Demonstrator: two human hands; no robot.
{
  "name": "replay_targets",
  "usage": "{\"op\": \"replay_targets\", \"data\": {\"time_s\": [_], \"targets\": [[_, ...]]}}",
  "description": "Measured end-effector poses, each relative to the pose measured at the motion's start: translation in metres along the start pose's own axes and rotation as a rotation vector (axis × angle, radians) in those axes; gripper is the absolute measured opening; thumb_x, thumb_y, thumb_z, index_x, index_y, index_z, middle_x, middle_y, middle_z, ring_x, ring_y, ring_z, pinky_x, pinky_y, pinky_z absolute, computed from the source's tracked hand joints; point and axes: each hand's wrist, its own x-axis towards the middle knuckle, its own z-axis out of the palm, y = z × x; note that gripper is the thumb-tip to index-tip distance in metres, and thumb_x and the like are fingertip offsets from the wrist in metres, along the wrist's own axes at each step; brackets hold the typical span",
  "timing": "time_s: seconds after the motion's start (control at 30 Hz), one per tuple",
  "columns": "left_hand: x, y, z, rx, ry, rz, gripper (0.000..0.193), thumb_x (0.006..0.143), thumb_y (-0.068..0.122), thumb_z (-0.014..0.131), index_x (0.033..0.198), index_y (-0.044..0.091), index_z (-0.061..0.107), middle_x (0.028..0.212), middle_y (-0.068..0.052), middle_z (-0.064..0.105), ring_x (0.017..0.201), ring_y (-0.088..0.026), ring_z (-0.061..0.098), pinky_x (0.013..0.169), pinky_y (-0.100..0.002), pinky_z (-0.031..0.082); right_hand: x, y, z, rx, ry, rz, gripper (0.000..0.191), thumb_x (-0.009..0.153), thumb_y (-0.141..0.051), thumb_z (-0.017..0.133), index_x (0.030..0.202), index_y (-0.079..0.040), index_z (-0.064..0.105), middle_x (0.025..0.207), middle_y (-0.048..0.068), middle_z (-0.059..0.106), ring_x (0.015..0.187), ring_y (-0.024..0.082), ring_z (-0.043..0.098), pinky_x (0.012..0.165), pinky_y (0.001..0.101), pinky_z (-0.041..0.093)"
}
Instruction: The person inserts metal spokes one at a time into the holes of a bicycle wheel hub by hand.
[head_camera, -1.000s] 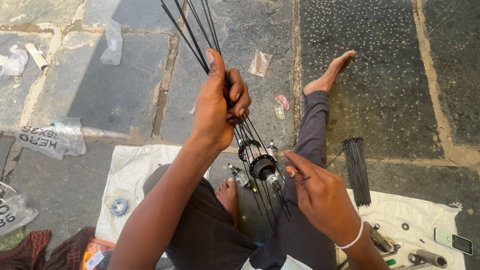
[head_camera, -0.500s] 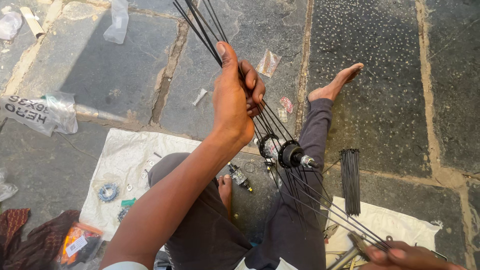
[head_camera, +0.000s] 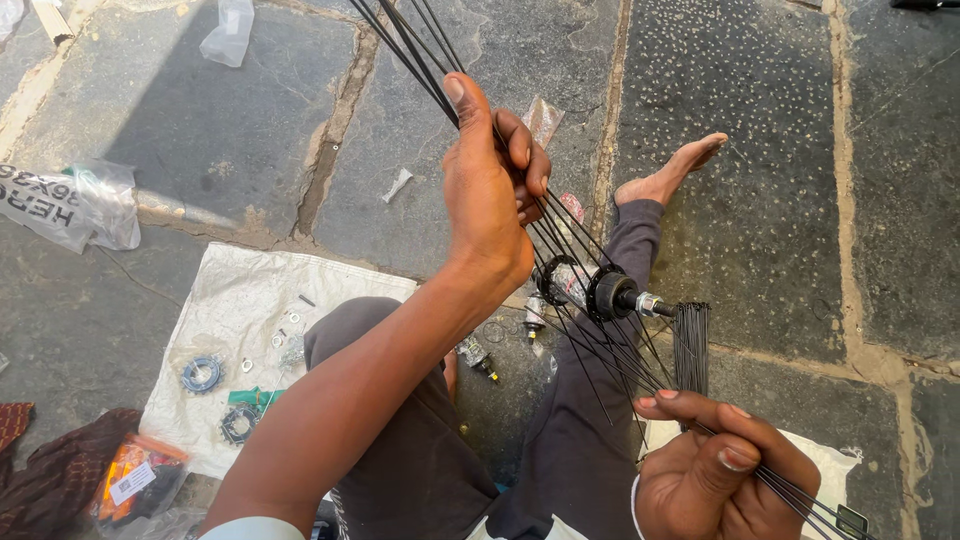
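The left hand (head_camera: 492, 190) is closed around a fan of black spokes (head_camera: 420, 50) above the wheel hub (head_camera: 590, 290). Below the hub, the right hand (head_camera: 715, 465) pinches another spoke bundle (head_camera: 810, 495).

Hub (head_camera: 590, 290) between hands; sprockets (head_camera: 202, 374) on cloth (head_camera: 250, 300) left.

One hub (head_camera: 590, 290), two sprockets (head_camera: 202, 375), two hands (head_camera: 490, 190)
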Motion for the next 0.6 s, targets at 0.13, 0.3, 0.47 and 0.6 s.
{"op": "replay_targets", "data": {"time_s": [0.13,0.3,0.47,0.6], "targets": [[0.000,0.000,0.001,-0.009,-0.005,0.012,0.066,0.095,0.076,0.035,0.073,0.014,0.045,0.057,-0.002,0.047,0.044,-0.007,0.031,0.037,-0.026,0.022,0.005,-0.011,0.011,-0.048,-0.015,0.020,0.027,0.122,-0.022,0.050,0.126,0.005,0.046,0.086,0.029,0.067,0.083,0.029,0.075,0.083,0.0426,0.067],[0.001,-0.002,0.001,0.003,-0.015,0.022,0.067,0.095,0.076,0.033,0.073,0.015,0.045,0.058,-0.001,0.047,0.044,-0.006,0.032,0.037,-0.025,0.022,0.009,-0.019,0.017,-0.075,-0.012,0.026,0.027,0.122,-0.023,0.050,0.126,0.003,0.045,0.087,0.028,0.067,0.084,0.029,0.075,0.083,0.0426,0.067],[0.000,-0.007,-0.001,0.031,-0.034,0.063,0.065,0.097,0.076,0.033,0.074,0.016,0.045,0.059,0.001,0.046,0.045,-0.006,0.032,0.038,-0.024,0.023,0.026,-0.034,0.028,-0.195,-0.109,0.130,0.026,0.117,-0.018,0.049,0.123,0.007,0.050,0.092,0.026,0.070,0.084,0.029,0.075,0.080,0.0392,0.067],[0.002,-0.007,-0.001,0.024,-0.018,0.037,0.065,0.097,0.075,0.032,0.074,0.016,0.045,0.058,0.000,0.046,0.045,-0.005,0.033,0.037,-0.024,0.022,0.058,-0.035,0.049,-0.424,-0.382,0.507,0.024,0.102,-0.013,0.056,0.109,0.006,0.070,0.090,0.023,0.078,0.074,0.026,0.077,0.067,0.0366,0.064]]}}
